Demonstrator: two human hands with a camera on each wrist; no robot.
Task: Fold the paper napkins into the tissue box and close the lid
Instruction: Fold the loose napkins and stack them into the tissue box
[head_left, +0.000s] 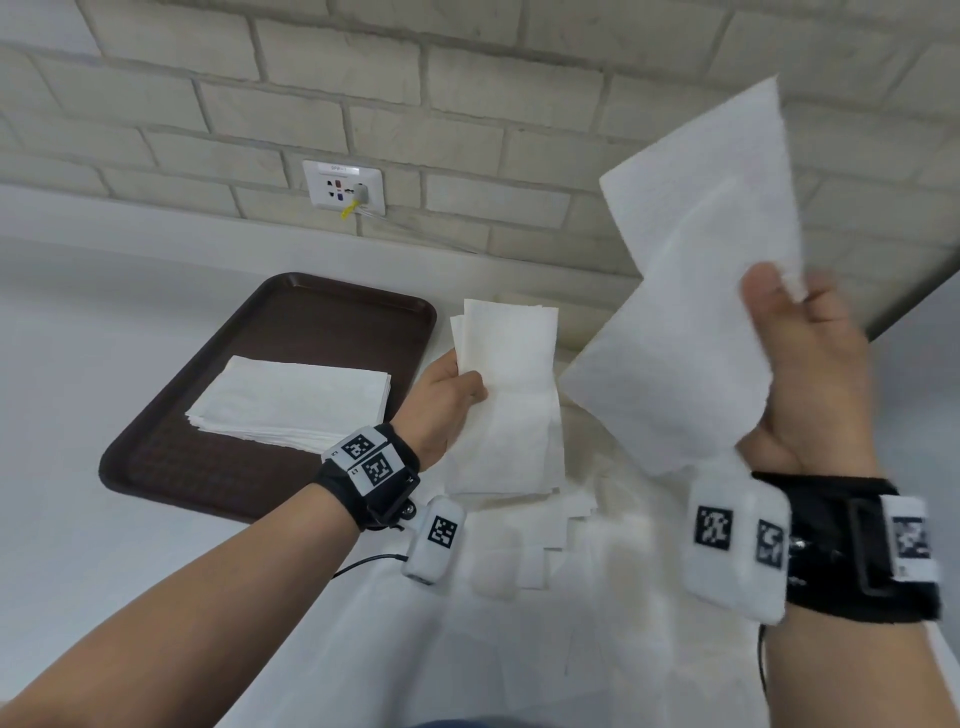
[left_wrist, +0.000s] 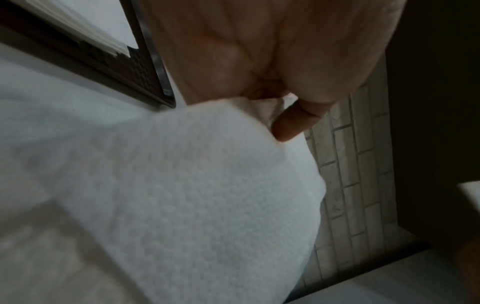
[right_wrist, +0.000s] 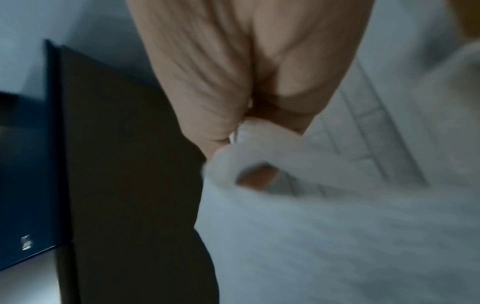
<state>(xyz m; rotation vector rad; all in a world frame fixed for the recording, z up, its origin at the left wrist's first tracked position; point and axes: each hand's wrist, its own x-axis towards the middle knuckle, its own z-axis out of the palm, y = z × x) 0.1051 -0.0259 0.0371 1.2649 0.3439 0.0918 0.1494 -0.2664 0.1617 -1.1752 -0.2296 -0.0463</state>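
My left hand (head_left: 457, 387) pinches a folded white napkin (head_left: 506, 395) between thumb and fingers, held upright above the table; the left wrist view shows that napkin (left_wrist: 207, 195) bulging under the thumb (left_wrist: 291, 123). My right hand (head_left: 810, 364) is raised at the right and grips an unfolded white napkin (head_left: 701, 291) by its edge, the sheet standing up toward the wall; the right wrist view shows this sheet (right_wrist: 324, 226), blurred. A stack of flat napkins (head_left: 291, 402) lies on the brown tray (head_left: 332, 301). More white napkins (head_left: 550, 530) lie on the table under my hands. No tissue box shows.
The brown tray sits left of centre on a white table (head_left: 104, 519). A brick wall (head_left: 467, 104) with a power socket (head_left: 343, 187) and a plugged-in cable runs along the back. A dark panel (right_wrist: 130, 164) stands at the right.
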